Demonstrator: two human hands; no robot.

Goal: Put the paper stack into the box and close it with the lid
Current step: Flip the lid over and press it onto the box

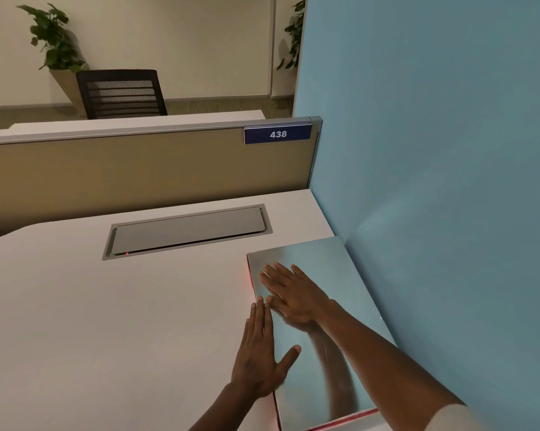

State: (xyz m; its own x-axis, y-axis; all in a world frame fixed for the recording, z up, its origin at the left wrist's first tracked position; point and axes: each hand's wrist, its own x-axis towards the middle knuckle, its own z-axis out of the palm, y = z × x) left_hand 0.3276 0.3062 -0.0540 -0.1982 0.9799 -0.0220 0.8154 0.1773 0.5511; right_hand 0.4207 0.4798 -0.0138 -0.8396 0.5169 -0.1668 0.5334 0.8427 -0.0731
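A shiny, mirror-like silver lid [337, 269] lies flat on top of a red box whose edge [352, 418] shows only as a thin red line along the left and near sides. The box sits on the white desk against the blue wall. My right hand [293, 293] rests flat on the lid, fingers spread. My left hand [262, 353] lies flat along the lid's left edge, its thumb on the lid. The paper stack is not visible.
The white desk [107, 321] has a grey cable hatch [187, 230] set into it beyond the box. A tan partition [138, 172] with a "438" tag [278, 134] runs behind. The blue wall [449, 150] bounds the right side. A black chair [121, 93] stands beyond.
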